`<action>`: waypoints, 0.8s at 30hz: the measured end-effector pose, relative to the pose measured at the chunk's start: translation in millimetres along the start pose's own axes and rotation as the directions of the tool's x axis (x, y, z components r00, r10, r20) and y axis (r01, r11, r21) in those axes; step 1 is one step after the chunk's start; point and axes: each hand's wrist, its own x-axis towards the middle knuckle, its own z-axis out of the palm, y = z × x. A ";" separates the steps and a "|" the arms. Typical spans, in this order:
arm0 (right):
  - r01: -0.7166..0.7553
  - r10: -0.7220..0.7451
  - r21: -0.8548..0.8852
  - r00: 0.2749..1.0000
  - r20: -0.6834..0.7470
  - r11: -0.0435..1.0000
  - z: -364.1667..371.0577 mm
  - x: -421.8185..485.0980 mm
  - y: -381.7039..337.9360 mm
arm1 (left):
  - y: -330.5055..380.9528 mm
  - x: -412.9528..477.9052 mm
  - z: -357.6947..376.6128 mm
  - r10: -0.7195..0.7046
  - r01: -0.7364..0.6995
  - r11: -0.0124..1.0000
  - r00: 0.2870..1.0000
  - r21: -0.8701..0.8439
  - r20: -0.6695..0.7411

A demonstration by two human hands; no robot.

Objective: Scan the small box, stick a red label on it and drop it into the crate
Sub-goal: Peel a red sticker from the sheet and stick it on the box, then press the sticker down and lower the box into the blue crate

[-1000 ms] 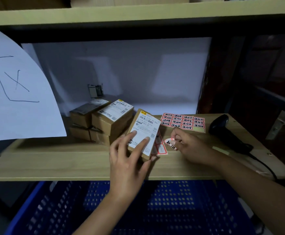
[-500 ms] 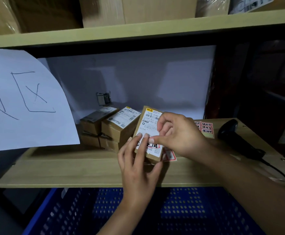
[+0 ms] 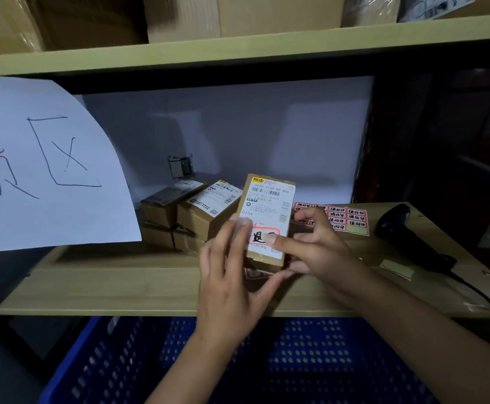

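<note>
Upright small box point(image 3: 268, 205), both hands gripping, red label point(image 3: 262, 236) stuck on

Left hand point(image 3: 232, 275) and right hand point(image 3: 313, 252) bare, forearms unsleeved

A parcel warehouse or returns-sorting station. Above the hands point(image 3: 232, 287) a shelf point(image 3: 238, 51) carries taped cartons point(image 3: 278, 13). Just left of them sit small boxes point(image 3: 206, 211) with barcode shipping labels; a handwritten paper sign point(image 3: 39, 170) hangs farther left. Right of them lie a sheet of red labels point(image 3: 346, 217) and a corded scanner point(image 3: 410, 237). Below them stands a blue crate point(image 3: 311, 354).
</note>
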 end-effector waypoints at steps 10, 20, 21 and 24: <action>-0.018 0.019 -0.012 0.996 0.089 1.000 -13.9 -11.9 -3.7 | 0.4 2.3 -16.5 0.149 -0.151 0.988 0.986 0.031 0.080; 0.451 -0.465 -0.779 0.854 0.234 0.436 -30.5 -75.5 25.0 | 22.6 -35.8 -55.6 0.134 -0.118 0.991 0.948 -0.070 0.289; 0.481 -0.473 -0.804 0.831 0.292 0.350 -33.4 -84.4 28.5 | 26.4 -41.6 -62.2 0.137 -0.119 0.990 0.944 -0.077 0.300; 0.529 -0.412 -0.813 0.815 0.407 0.243 -42.5 -110.6 39.5 | 34.6 -56.8 -85.7 0.135 -0.103 0.988 0.933 -0.111 0.334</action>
